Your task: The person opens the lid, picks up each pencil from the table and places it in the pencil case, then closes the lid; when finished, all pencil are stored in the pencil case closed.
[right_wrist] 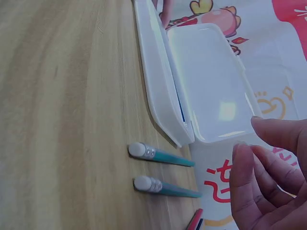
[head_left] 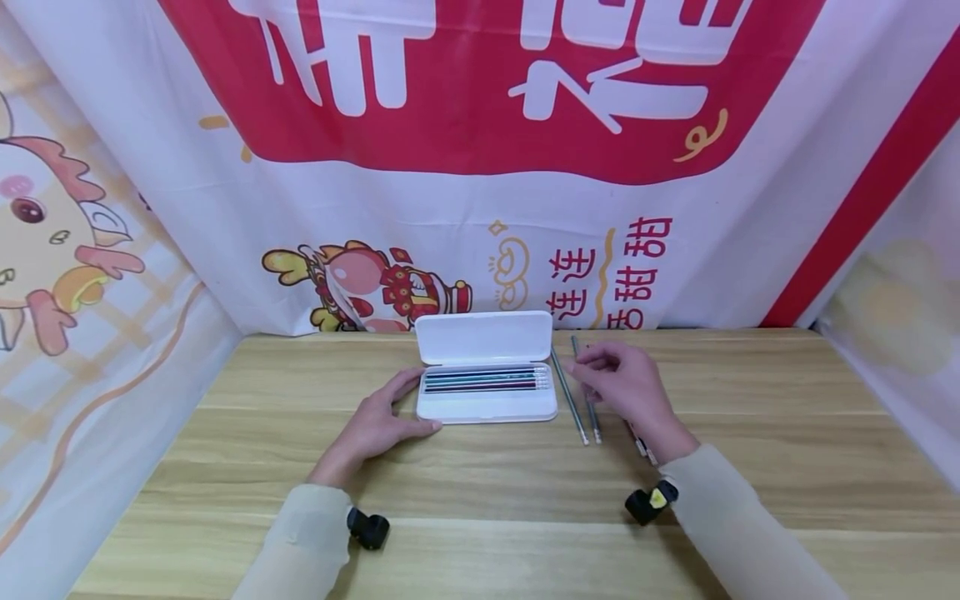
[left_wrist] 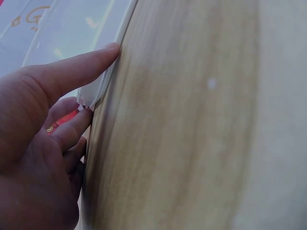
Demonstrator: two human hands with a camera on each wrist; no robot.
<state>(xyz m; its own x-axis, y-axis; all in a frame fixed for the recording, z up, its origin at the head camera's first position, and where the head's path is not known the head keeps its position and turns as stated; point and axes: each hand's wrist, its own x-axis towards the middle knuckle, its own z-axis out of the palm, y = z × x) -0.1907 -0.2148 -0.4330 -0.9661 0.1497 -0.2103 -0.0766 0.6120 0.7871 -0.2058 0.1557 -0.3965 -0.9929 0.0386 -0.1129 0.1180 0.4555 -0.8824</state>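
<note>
A white pencil case [head_left: 487, 408] lies on the table with its lid [head_left: 483, 337] raised at the back. Several pencils [head_left: 480, 381] rest side by side inside it, their white erasers to the right. My left hand [head_left: 378, 421] holds the case's left end, thumb along the front edge and fingers around the far left corner. Above the loose pencils, my right hand [head_left: 622, 383] hovers with thumb and fingertips apart and nothing between them. Beneath it lie two green pencils [right_wrist: 168, 157], and more pencils [head_left: 641, 446] show partly under the wrist.
The wooden table [head_left: 495, 492] ends at a white and red printed cloth [head_left: 480, 200] hanging behind the case. Another patterned cloth [head_left: 90, 275] hangs along the left side. Each wrist wears a small black camera.
</note>
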